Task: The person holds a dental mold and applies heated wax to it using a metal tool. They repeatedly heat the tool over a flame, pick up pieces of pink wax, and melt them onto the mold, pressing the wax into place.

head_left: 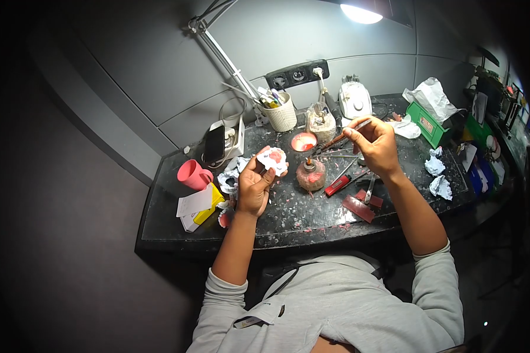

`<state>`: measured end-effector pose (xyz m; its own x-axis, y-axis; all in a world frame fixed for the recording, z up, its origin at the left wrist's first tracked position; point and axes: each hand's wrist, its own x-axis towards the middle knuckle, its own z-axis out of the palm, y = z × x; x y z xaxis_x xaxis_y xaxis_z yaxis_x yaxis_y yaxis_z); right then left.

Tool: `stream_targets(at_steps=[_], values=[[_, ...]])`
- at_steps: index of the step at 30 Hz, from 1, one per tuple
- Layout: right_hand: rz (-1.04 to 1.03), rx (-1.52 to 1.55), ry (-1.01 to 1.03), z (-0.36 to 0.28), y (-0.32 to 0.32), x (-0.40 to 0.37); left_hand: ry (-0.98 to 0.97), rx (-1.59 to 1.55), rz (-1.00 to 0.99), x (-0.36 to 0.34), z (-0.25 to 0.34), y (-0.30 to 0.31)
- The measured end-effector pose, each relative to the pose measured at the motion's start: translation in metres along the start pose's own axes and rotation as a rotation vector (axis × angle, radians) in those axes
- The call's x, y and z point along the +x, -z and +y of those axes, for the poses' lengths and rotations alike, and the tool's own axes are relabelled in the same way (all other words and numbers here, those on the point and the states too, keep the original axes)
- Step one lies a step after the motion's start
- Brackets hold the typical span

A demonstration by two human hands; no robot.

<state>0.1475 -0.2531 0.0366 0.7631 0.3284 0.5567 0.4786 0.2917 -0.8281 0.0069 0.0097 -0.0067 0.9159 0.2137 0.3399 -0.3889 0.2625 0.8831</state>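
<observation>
In my left hand (258,187) is a small white plaster cast (273,160) with pink wax on top, the fingers wrapped round its side. My right hand (373,145) pinches a wax knife (335,140) by its brown handle, its blade end pointing down left toward the spirit burner. That glass spirit burner (310,176) stands between my hands, with a small orange glow at its wick. Behind it sits a round dish (304,142) with pink and red wax. Pink wax sheets (359,207), a red-handled tool (338,185) and a metal tool (370,189) lie below my right hand.
Toward the left are a pink mug (193,175), a yellow box (208,206) with papers and a phone (215,145). Along the back stand a woven pen cup (281,113) and a white device (355,99). A green box (426,125) and crumpled paper (440,187) lie right.
</observation>
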Motion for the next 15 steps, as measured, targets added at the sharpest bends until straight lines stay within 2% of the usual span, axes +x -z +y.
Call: stream_targets(at_steps=[15], values=[[-0.014,0.02,0.008,0.0003,-0.0005,-0.0002,0.066,-0.015,-0.076,-0.0029,0.001,0.0053]])
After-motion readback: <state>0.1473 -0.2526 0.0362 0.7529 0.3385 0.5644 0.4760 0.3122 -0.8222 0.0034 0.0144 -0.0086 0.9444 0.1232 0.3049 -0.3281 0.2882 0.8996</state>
